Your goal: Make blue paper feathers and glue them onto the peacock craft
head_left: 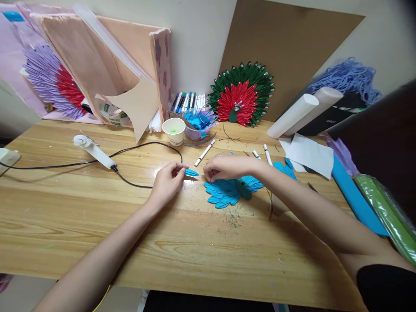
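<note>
My left hand point(170, 180) pinches a pointed blue paper feather point(191, 172) between thumb and fingers, its tip turned to the right. Close by, my right hand point(222, 168) hangs over the left edge of a blue feathered peacock craft point(224, 193). Its fingers are curled together, and what they hold, if anything, is hidden. The craft lies on the table as layered blue feathers around a dark green body point(244, 189). My right hand and forearm cover part of its upper side.
A white corded glue gun point(95, 151) lies left, its black cord looping near my left hand. Behind stand a paper cup point(173, 131), a bowl of blue pieces point(199, 125) and a red-and-green peacock craft point(241, 97). A marker point(204, 152) and white rolls point(294, 115) are beyond my right hand.
</note>
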`<state>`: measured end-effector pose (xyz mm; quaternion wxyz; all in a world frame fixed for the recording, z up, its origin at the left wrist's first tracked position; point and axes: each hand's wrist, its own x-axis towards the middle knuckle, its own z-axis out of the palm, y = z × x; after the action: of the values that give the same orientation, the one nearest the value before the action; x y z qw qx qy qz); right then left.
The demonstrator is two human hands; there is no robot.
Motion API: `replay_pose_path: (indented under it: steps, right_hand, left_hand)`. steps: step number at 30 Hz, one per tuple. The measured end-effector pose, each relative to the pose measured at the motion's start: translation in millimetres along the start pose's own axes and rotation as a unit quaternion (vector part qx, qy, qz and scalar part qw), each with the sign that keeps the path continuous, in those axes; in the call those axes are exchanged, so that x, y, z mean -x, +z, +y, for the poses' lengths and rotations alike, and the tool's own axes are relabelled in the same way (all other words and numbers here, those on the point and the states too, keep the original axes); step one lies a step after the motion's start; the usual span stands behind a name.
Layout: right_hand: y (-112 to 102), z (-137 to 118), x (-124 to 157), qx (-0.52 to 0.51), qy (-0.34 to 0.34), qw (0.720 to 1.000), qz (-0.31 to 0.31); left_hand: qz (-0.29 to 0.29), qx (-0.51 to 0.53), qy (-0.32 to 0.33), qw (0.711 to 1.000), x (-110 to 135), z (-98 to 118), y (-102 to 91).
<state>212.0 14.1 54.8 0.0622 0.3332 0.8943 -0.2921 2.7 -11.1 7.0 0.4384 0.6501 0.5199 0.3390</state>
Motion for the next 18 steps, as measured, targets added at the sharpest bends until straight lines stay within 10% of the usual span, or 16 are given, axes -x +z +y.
replay_pose_path:
  steps: [18]
  right_hand:
    - [35.3,8.4,39.9,-0.097,-0.016,0.975,0.201]
  left_hand:
    - [0.009,0.048,-0.038,0.998,-2.3,5.7,37.9]
